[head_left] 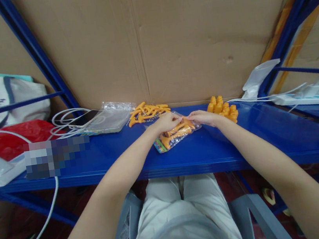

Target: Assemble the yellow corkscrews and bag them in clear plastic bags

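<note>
A clear plastic bag [176,135] with orange plastic pieces inside and a colourful printed end lies on the blue shelf in front of me. My left hand [169,122] is closed on the bag's upper left side. At its far right end my right hand [203,117] pinches the bag, fingers pressed together. Behind my left hand lies a pile of orange plastic pieces [146,111] with thin chains among them. Just beyond my right hand stand several orange knobbly pieces [222,107].
To the left lie a stack of clear plastic bags [108,120], a phone [86,118], coiled white cables [62,123], a red bag [27,132] and a white power strip [3,173]. Another power strip [307,96] is at the right. Cardboard [142,39] walls the back between blue posts.
</note>
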`<state>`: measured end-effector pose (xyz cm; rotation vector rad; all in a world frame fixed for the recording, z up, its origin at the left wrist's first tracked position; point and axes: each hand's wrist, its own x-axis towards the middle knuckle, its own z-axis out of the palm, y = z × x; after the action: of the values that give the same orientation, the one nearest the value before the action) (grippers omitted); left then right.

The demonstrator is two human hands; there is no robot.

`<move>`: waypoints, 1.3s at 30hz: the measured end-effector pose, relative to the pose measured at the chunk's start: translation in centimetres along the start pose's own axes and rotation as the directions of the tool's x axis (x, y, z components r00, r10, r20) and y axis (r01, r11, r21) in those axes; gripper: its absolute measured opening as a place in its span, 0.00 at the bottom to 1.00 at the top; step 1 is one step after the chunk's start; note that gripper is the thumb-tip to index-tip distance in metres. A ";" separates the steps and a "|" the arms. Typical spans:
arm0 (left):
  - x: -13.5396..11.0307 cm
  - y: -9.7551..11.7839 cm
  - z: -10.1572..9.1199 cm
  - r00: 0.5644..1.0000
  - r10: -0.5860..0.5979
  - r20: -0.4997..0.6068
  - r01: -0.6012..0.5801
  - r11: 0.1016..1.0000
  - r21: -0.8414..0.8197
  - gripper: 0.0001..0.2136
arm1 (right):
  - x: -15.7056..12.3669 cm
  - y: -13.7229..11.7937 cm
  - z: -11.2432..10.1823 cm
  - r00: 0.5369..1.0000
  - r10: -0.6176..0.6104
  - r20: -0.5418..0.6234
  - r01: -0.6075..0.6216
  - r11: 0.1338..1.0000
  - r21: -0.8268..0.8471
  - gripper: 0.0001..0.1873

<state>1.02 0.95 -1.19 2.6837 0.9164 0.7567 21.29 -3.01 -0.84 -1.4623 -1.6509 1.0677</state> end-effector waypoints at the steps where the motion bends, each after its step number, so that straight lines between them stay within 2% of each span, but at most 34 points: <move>1: 0.0 0.0 0.1 1.000 -0.004 -0.009 0.004 1.000 0.008 0.15 | 0.1 0.1 0.2 1.000 0.006 -0.019 -0.006 1.000 0.007 0.14; 5: 0.1 0.0 0.3 0.999 -0.021 -0.032 0.021 1.000 0.012 0.13 | 0.4 0.4 0.7 0.999 0.039 0.029 -0.043 0.988 0.150 0.14; 9: -0.1 0.5 0.4 0.999 -0.032 -0.043 0.030 0.998 -0.048 0.12 | 0.3 0.2 1.1 0.990 0.110 0.086 -0.132 0.935 0.328 0.10; 12: -0.3 1.1 0.4 0.997 -0.050 -0.066 0.046 0.997 -0.056 0.12 | 0.0 -0.2 1.4 0.982 0.161 0.098 -0.186 0.906 0.381 0.10; 15: -0.4 1.6 0.4 0.995 -0.044 -0.086 0.041 0.999 -0.032 0.12 | -0.2 -0.6 1.5 0.968 0.191 0.164 -0.244 0.868 0.432 0.12; 21: -0.5 2.4 0.4 0.992 -0.032 -0.124 0.026 0.998 -0.056 0.12 | -0.2 -1.0 1.5 0.946 0.156 0.283 -0.281 0.829 0.483 0.19; 28: -0.1 2.2 0.9 0.983 -0.048 -0.176 0.018 0.986 -0.168 0.10 | -0.3 -1.2 1.8 0.956 0.174 0.235 -0.269 0.838 0.474 0.13; 34: 0.5 1.3 1.4 0.953 -0.183 -0.241 0.099 0.942 -0.322 0.09 | -0.1 -0.9 2.1 0.977 0.163 0.140 -0.213 0.828 0.518 0.07; 36: 0.6 1.0 1.4 0.948 -0.168 -0.271 0.087 0.954 -0.287 0.08 | -0.1 -0.8 2.2 0.982 0.155 0.112 -0.190 0.837 0.514 0.08; 39: 0.8 0.7 1.4 0.951 -0.072 -0.300 0.040 0.993 -0.109 0.10 | -0.4 -1.0 2.3 0.987 0.136 0.080 -0.158 0.850 0.502 0.11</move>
<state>2.68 0.79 -1.86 2.4830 0.9859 1.1936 18.87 -3.78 -0.97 -1.2259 -1.1634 1.4938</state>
